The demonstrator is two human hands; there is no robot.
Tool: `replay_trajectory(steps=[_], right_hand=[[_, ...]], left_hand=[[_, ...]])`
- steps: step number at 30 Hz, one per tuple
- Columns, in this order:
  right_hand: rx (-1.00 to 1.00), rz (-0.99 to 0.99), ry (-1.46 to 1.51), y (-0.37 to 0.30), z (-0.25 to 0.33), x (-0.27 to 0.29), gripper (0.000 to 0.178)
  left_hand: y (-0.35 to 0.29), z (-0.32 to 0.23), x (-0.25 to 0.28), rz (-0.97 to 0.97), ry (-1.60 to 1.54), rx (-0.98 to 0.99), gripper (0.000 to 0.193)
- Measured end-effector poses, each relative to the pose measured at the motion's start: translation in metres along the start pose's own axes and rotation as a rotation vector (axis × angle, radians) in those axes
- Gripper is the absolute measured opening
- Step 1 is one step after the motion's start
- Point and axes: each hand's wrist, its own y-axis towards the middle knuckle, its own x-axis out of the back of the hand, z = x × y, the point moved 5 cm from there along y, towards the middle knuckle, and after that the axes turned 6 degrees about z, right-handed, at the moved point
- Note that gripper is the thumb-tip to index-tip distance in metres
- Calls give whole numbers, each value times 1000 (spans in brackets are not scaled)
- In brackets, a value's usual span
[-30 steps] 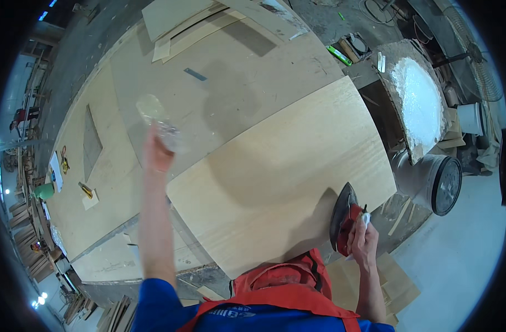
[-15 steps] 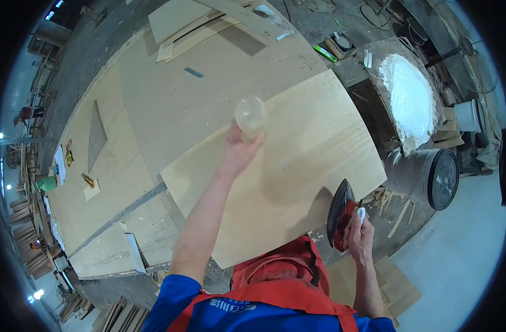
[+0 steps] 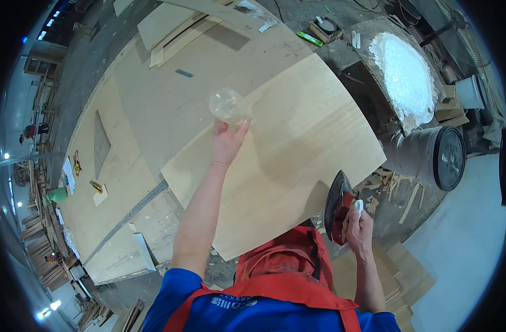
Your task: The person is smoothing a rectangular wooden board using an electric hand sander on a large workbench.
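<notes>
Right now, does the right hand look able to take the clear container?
Probably not: the right hand grips the red iron, and the left hand holds the clear container. Nothing else seems in the way.

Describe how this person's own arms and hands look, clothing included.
The left hand and right hand are ungloved, and the forearms bare, with no watch visible. Short blue sleeves cover the upper arms; red straps run over the blue shirt.
</notes>
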Motion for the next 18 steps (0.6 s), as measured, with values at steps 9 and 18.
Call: replay_trajectory(steps=[9,18], right_hand=[[24,-13,-7,1,-3,8,43],[1,2,-21,0,-3,7,43]], left_hand=[[-50,-14,-33,35,60,-57,39],[-68,34,21,54,-18,113,41]])
